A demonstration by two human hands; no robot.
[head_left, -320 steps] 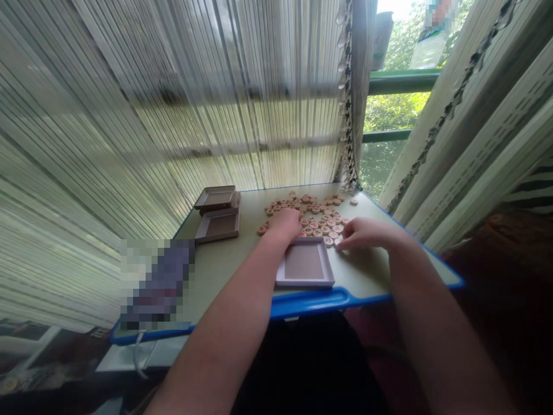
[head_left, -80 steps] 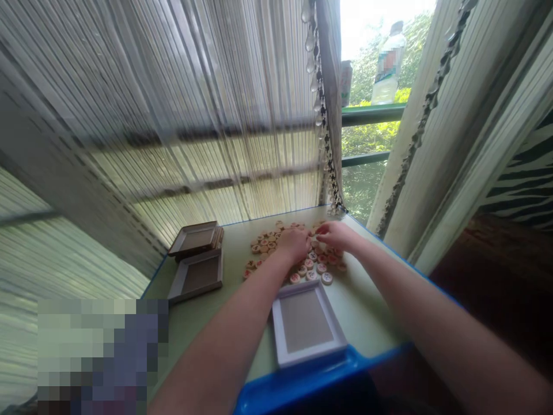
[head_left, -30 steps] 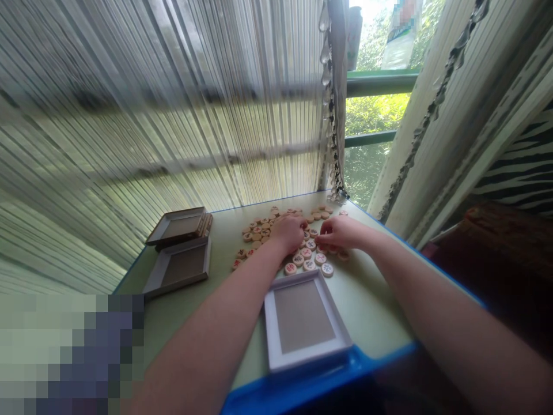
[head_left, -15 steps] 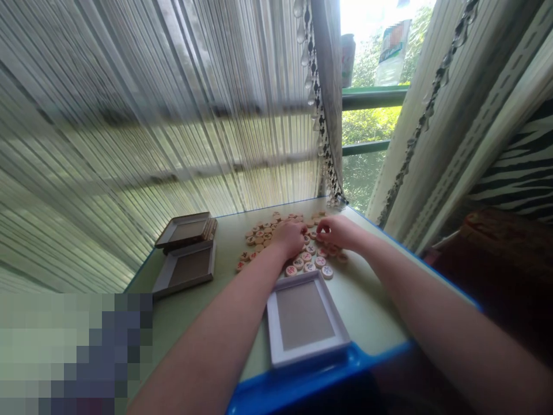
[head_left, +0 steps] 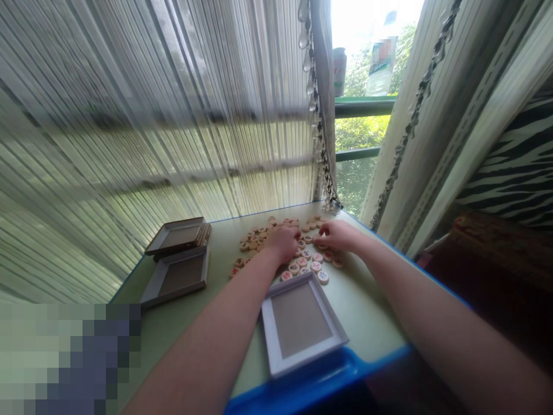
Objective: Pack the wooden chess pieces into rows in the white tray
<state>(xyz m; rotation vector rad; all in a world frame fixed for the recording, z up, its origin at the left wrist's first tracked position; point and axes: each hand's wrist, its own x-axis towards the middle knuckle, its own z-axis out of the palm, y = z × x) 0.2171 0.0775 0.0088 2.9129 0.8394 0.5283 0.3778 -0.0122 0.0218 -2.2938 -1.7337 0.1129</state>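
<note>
Many round wooden pieces with red or dark characters point(head_left: 317, 267) lie spread over the pale green table. My left hand point(head_left: 283, 242) rests over the middle of them, fingers curled down; what is under its fingertips is hidden. To its right, my right hand point(head_left: 332, 235) is bent at the right side of the pieces, with thumb and fingers curled close together near a piece. Whether it grips one is too small to tell. A shallow box lid with a white rim point(head_left: 271, 331) lies at the near edge, just below the pieces.
At the left of the table stand another shallow box point(head_left: 205, 271) and a stack of boxes point(head_left: 205, 235) behind it. The table has a blue edge point(head_left: 302, 383). String curtains hang behind; a can point(head_left: 339, 72) and a bottle point(head_left: 382, 66) stand by the window.
The view has shifted slightly, so the table and boxes appear a little lower and further left. Both hands stay among the pieces in nearly the same pose.
</note>
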